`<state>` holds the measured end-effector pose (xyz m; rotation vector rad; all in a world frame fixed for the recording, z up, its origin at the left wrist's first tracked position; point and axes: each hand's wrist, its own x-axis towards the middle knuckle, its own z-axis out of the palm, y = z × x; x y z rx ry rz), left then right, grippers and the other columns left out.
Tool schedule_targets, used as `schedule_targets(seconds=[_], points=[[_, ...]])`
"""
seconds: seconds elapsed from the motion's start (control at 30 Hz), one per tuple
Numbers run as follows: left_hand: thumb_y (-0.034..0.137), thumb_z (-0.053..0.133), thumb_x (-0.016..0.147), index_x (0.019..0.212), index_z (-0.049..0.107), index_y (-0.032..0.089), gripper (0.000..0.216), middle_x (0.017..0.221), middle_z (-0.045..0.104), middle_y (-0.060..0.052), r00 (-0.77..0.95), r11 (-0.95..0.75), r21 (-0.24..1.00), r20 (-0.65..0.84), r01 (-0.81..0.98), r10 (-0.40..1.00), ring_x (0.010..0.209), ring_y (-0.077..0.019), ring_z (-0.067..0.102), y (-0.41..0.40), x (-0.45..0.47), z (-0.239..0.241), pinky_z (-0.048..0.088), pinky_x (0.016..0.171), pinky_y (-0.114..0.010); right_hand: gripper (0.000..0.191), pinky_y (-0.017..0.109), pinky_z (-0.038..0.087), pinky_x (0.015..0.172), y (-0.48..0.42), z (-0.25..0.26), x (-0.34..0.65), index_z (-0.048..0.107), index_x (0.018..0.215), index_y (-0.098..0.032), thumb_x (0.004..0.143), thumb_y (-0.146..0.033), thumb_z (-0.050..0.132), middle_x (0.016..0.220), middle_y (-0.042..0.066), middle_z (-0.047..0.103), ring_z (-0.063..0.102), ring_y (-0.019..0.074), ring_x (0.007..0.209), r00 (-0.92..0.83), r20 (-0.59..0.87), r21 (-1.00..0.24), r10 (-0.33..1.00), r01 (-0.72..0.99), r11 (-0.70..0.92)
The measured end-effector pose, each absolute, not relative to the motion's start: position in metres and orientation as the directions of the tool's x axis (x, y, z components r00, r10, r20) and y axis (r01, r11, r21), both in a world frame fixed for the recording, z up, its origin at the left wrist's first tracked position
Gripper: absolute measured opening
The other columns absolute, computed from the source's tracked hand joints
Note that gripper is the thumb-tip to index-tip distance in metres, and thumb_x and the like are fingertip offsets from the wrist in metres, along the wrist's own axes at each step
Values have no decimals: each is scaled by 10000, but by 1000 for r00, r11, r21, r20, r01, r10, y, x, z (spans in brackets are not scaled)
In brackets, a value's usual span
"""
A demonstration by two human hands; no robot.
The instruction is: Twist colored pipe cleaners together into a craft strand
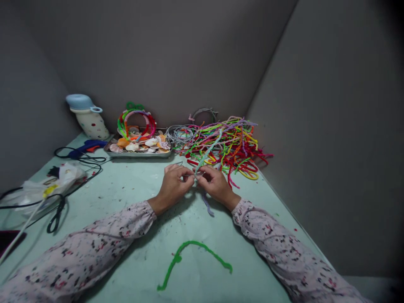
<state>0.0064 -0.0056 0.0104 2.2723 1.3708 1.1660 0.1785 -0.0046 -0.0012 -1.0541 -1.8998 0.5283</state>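
My left hand (174,186) and my right hand (217,187) meet over the middle of the table, fingertips pinched close together. A thin grey wire (190,175) runs between the fingertips, with my left thumb and forefinger closed on it. From my right fingertips a pale green pipe cleaner (211,148) rises up and to the right. A lavender pipe cleaner (207,205) hangs or lies below my right hand; its upper end is hidden. Nearer me, a bent green pipe cleaner (202,244) rests on the table (132,261).
Behind my hands lie a metal tray (139,155) of shells, colourful wrapped rings (152,122), coiled grey wire (181,134) and a heap of pipe cleaners (232,145). At left are a bottle (90,122), a blue glue gun (86,147), black cables and a plastic bag (67,174).
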Motion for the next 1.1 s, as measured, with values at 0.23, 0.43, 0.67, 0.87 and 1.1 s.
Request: schedule_targets(seconds=[0.23,0.43,0.67,0.87,1.1], points=[[215,586,773,739,662,205,83,731,682,13,240,-539,567,518,623,821,760,-163,571,-4,7,9,363,849,-352,102,264,472,623,-4,-3,178,615,891,-199,827,-257,562,830,41,623,596,159,705,-217,476,-723,852,456,519],[222,581,791,764,665,202,90,735,672,7,249,-554,571,525,606,814,768,-167,563,-6,6,11,374,833,-345,92,274,473,641,-4,0,178,622,867,-199,831,-261,564,762,26,622,592,160,691,-217,495,-714,841,450,537],[217,587,785,764,663,202,80,726,664,9,252,-555,572,524,604,814,766,-166,560,-7,7,12,374,829,-344,88,274,476,649,-5,1,180,617,869,-202,826,-266,575,781,29,633,599,165,720,-239,483,-727,842,427,538],[224,572,797,771,658,201,93,739,666,5,268,-549,569,504,612,821,773,-170,561,-5,7,11,375,835,-353,81,270,474,637,-2,-3,180,615,855,-201,810,-264,590,781,30,634,594,164,718,-214,487,-734,847,425,530],[226,562,796,799,674,215,113,772,687,0,264,-538,585,490,607,831,803,-177,579,-5,6,11,386,852,-356,60,263,463,621,-5,2,177,614,819,-195,801,-244,584,715,14,614,577,151,664,-200,480,-737,854,437,516]])
